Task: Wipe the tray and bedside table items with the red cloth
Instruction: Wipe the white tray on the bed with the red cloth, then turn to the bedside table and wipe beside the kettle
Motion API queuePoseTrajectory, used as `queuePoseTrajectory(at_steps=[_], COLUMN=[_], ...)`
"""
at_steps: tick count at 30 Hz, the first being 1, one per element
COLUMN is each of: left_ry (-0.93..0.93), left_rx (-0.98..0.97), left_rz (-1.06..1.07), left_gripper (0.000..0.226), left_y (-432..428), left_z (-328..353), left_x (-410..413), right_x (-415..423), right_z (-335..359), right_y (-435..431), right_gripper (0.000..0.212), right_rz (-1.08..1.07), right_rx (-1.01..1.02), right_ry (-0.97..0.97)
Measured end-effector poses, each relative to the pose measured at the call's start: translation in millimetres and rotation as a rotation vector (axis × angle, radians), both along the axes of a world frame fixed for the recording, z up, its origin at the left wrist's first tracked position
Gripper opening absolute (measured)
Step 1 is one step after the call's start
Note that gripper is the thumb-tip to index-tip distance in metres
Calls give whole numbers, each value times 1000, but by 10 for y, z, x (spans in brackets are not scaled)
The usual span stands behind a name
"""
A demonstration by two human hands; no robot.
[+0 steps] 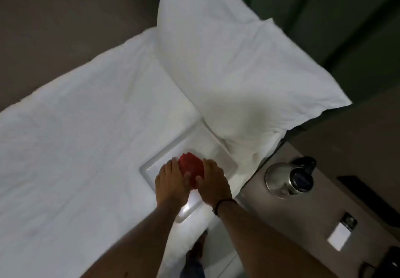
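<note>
A white rectangular plastic tray [151,167] with a raised rim lies on the white-sheeted bed [75,148], near the bed's edge at about five o'clock from the frame's middle. On the tray sits a crumpled red cloth [191,167], bunched between both hands. The left hand [171,182] presses against the cloth from nine o'clock, fingers stretched along its side and thumb touching it; the right hand [213,182], with a thin dark wristband [223,204], cups the cloth from three o'clock, thumb on the red fabric. Each grip is a narrow one, closed around the cloth. A large white pillow [227,61] leans upright at twelve to one o'clock of the tray, its lower corner just beside the tray's far rim. At three o'clock of the tray, past the bed's edge, stands the grey bedside table [303,223] carrying a shiny steel kettle with a black lid and handle [287,178]; a small white card [338,235] lies at five o'clock of the kettle
</note>
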State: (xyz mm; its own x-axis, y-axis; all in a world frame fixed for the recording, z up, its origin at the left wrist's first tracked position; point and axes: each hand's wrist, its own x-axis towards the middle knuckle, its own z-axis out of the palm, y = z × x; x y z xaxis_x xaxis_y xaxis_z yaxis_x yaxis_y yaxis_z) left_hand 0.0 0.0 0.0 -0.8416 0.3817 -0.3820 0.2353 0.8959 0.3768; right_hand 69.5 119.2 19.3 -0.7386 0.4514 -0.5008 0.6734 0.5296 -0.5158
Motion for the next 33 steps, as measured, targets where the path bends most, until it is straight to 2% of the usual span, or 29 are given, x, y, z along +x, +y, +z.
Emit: queuePoseTrajectory(at_steps=[3,6,9,13,14,16,19,21,23,24,26,28,30,33], left_ry=[-60,-127,-296,-494,-537,-660,-931,-1001,-914,-836,-633,-471,-426,-303], left_rx=[-80,-105,10,257,333,460,573,569,540,515,451,438,435,365], left_rz=[2,22,133,300,335,375,299,186,10,-91,-296,-510,-729,-939], left_gripper=[68,55,43,47,43,30,28,34,33,33,43,59,70,93], left_y=[62,104,158,112,90,61,172,370,628,770,1079,1427,1807,2362], left_z=[-305,-453,-460,-317,-259,-94,290,544,692,727,775,781,714,380], left_x=[-204,-316,-420,-521,-536,-540,-402,-201,70,234,592,974,1359,1836], right_x=[-284,-415,-460,-436,-395,-259,126,503,953,1187,1671,2144,2617,3233], right_z=[-271,-412,-540,-526,-481,-353,-66,88,233,276,342,357,299,102], right_y=[109,174,266,417,448,512,567,581,598,611,648,726,856,1129], right_gripper=[67,65,64,29,24,29,31,54,62,62,60,70,80,77], right_rz=[34,47,-36,-120,-177,-336,-584,-723,-886,-958,-1069,-1232,-1400,-1571], right_rx=[2,4,-83,-293,-387,-627,-1061,-1379,-1549,-1564,-1471,-1355,-1306,-1204], right_ry=[-106,-194,-148,-41,-1,91,279,413,504,562,653,684,771,890])
